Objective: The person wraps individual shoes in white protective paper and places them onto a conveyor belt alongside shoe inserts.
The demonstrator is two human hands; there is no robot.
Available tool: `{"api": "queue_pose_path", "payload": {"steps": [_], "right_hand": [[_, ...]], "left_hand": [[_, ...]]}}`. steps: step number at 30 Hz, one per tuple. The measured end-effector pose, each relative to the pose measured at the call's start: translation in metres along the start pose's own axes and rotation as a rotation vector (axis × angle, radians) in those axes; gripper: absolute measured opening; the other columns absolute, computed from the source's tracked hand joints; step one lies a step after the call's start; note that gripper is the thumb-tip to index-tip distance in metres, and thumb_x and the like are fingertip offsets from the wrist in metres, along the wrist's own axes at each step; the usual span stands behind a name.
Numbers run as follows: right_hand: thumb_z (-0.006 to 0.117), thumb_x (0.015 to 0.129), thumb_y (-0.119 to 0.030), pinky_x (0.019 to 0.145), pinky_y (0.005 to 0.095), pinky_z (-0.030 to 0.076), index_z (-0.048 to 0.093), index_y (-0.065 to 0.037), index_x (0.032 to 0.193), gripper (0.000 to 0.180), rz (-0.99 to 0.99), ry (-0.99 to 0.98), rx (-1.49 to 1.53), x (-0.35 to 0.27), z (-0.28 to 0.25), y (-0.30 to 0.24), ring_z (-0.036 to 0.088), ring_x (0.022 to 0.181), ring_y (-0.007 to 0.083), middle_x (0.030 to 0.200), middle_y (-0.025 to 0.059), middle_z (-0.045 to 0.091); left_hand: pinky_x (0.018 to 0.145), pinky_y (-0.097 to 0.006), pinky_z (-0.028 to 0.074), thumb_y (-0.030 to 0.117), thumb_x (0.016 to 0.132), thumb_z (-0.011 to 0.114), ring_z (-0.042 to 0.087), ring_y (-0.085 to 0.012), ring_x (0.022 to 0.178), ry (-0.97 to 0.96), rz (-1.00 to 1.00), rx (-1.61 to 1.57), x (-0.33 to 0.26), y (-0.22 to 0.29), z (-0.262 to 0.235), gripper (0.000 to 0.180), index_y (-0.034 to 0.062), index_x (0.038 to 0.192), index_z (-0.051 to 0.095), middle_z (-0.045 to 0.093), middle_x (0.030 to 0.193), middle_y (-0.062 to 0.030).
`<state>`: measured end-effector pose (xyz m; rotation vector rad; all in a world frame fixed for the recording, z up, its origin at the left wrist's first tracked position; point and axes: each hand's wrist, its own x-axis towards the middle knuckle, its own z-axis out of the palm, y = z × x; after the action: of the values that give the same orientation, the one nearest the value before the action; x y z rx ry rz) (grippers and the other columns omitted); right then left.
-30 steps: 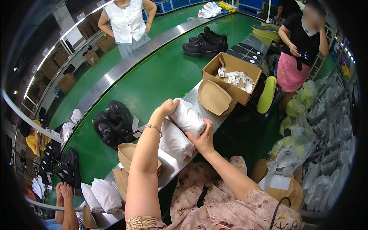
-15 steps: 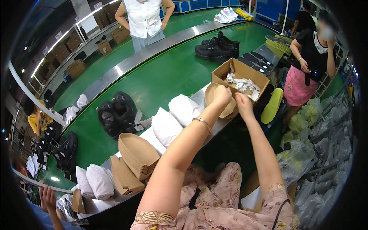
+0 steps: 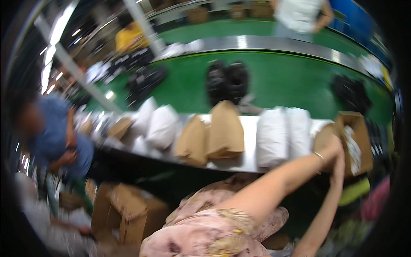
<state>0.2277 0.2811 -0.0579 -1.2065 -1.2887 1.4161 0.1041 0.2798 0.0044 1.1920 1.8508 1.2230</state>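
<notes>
Both hands are together at the right end of the bench, in front of a cardboard box (image 3: 366,147) with crumpled white paper (image 3: 352,147) inside. My left hand (image 3: 332,147), below a bangle, overlaps a brown curved cardboard form (image 3: 322,136) beside the box. My right hand (image 3: 338,166) is close against it, just below. Motion blur smears the fingers of both, so I cannot make out what they hold. Left of them, two white paper-wrapped bundles (image 3: 272,137) stand on the bench, then stacks of brown cardboard forms (image 3: 225,130).
Black shoes (image 3: 227,81) sit on the green surface beyond the bench, with another dark pair (image 3: 352,92) at right. More white bundles (image 3: 162,127) stand further left. A person in blue (image 3: 64,128) is at the left, near an open carton (image 3: 128,214). Across stands a person in white (image 3: 299,17).
The view has swung left, so the box and hands now appear further right and the blue-clad person shows more fully. My hands have come closer together beside the box.
</notes>
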Motion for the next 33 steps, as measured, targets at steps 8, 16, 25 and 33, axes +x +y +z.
{"api": "queue_pose_path", "payload": {"steps": [8,16,25,33], "right_hand": [[0.031,0.097,-0.034,0.106,0.0326,0.025,0.029,-0.009,0.139,0.049,0.031,-0.222,-0.08,0.033,-0.009,-0.015,0.027,0.131,0.0201,0.143,0.0056,0.029],[0.041,0.092,-0.031,0.094,0.0309,0.034,0.046,-0.01,0.127,0.041,-0.061,-0.083,-0.745,0.04,-0.018,0.004,0.042,0.119,0.0181,0.128,0.0048,0.048],[0.048,0.087,-0.042,0.096,0.0343,0.036,0.041,-0.005,0.129,0.057,-0.33,0.209,-0.16,-0.04,-0.026,-0.053,0.045,0.117,0.0212,0.123,0.0099,0.05],[0.073,0.07,-0.036,0.102,0.0307,0.025,0.009,-0.003,0.14,0.1,-0.241,0.054,0.337,-0.268,0.047,-0.091,0.033,0.121,0.0222,0.128,0.0112,0.032]], "left_hand": [[0.085,-0.047,0.04,0.022,0.088,0.03,0.051,-0.042,0.105,-0.048,-0.392,-0.542,0.072,-0.047,0.11,0.041,-0.0039,0.096,0.061,0.057,0.106,-0.0273],[0.076,-0.043,0.042,0.012,0.085,0.037,0.053,-0.0399,0.092,0.017,0.075,-0.508,-0.001,0.009,0.077,0.025,-0.0027,0.089,0.057,0.056,0.092,-0.0248],[0.066,-0.04,0.041,0.006,0.08,0.048,0.054,-0.0318,0.075,0.135,0.676,-0.509,-0.091,0.055,-0.08,0.008,0.0013,0.085,0.053,0.053,0.077,-0.018],[0.083,-0.025,0.042,0.019,0.095,0.043,0.053,-0.0125,0.097,-0.705,-0.052,-0.952,-0.203,0.015,-0.142,0.028,-0.0025,0.112,0.051,0.057,0.106,-0.0068]]}}
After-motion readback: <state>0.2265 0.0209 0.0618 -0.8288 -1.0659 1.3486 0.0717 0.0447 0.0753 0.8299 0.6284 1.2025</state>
